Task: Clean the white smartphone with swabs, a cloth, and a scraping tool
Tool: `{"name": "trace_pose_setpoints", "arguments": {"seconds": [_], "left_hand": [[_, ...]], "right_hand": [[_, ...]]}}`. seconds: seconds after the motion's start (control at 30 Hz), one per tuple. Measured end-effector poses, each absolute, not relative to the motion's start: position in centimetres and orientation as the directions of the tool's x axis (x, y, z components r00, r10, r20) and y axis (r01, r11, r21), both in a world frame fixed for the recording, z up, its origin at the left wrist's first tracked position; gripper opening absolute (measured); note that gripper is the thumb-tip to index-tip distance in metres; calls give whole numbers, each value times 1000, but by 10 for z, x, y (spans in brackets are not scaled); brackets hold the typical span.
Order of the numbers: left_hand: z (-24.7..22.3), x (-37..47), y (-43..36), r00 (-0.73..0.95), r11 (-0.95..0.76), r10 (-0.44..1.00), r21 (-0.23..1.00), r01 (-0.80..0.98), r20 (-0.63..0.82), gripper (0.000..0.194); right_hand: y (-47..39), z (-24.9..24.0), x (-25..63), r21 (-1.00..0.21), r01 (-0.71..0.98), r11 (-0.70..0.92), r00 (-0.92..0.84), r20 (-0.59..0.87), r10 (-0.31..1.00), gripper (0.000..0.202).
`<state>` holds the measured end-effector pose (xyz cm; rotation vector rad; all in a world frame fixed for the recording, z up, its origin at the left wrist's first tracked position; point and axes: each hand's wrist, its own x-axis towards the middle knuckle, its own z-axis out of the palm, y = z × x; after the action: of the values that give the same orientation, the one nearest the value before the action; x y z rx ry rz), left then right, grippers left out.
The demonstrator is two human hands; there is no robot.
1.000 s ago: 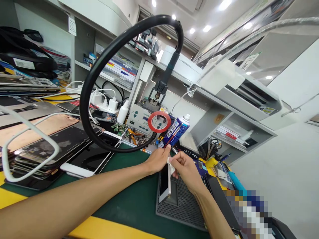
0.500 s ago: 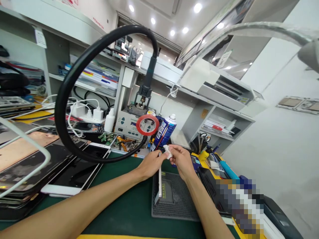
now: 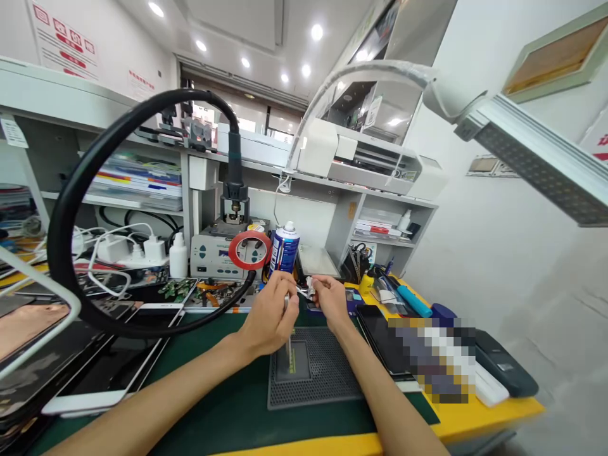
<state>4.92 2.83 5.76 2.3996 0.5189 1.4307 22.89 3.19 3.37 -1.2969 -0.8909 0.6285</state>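
My left hand (image 3: 273,313) is closed around a thin, silver-edged phone (image 3: 288,348), seen nearly edge-on above the mat. Its face is turned away, and the fingers cover its upper part. My right hand (image 3: 331,303) pinches a small crumpled white tissue (image 3: 310,289) between thumb and fingertips, just right of the left hand. A thin pale strip runs from the tissue toward the left fingers; whether they touch it cannot be made out. Under both hands lies a grey perforated repair mat (image 3: 327,373) on the green work surface.
Behind the hands stand a blue spray can (image 3: 284,250), a red tape roll (image 3: 250,250) and a grey rework station (image 3: 209,253). A thick black hose (image 3: 59,209) loops at left above white-framed phone screens (image 3: 85,402). A black phone (image 3: 384,339) lies right; a lamp (image 3: 536,158) overhangs.
The view has swung right and tilted. My left hand has turned, with its knuckles now up around the phone, and has moved off the tissue, which stays in the right fingers.
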Motion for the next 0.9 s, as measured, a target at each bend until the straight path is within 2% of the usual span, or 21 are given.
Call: {"name": "trace_pose_setpoints", "arguments": {"seconds": [0.1, 0.2, 0.33, 0.43, 0.57, 0.63, 0.73, 0.9], "left_hand": [[49, 47, 19, 423, -897, 442, 388, 212, 791, 7], [44, 45, 10, 448, -858, 507, 479, 185, 736, 4], [40, 46, 7, 515, -678, 648, 733, 53, 561, 35], [37, 48, 6, 516, -572, 714, 819, 39, 474, 53], [36, 49, 2, 503, -545, 735, 837, 41, 454, 60], [36, 51, -1, 528, -566, 715, 823, 51, 459, 54], [36, 54, -4, 560, -603, 670, 797, 28, 487, 36], [34, 56, -1, 548, -606, 661, 795, -13, 513, 39]], "right_hand": [[30, 35, 228, -977, 86, 196, 524, 212, 825, 27], [25, 42, 226, -976, 67, 208, 486, 214, 847, 28], [13, 57, 221, -972, 20, 232, 410, 220, 885, 33], [3, 68, 217, -961, -12, 277, 365, 253, 896, 36], [-12, 78, 210, -941, -43, 335, 298, 308, 904, 35], [-18, 81, 206, -943, -24, 331, 246, 316, 916, 33], [-27, 84, 201, -948, 50, 314, 112, 318, 942, 30], [-40, 91, 191, -936, 189, 297, -25, 297, 954, 26]]}}
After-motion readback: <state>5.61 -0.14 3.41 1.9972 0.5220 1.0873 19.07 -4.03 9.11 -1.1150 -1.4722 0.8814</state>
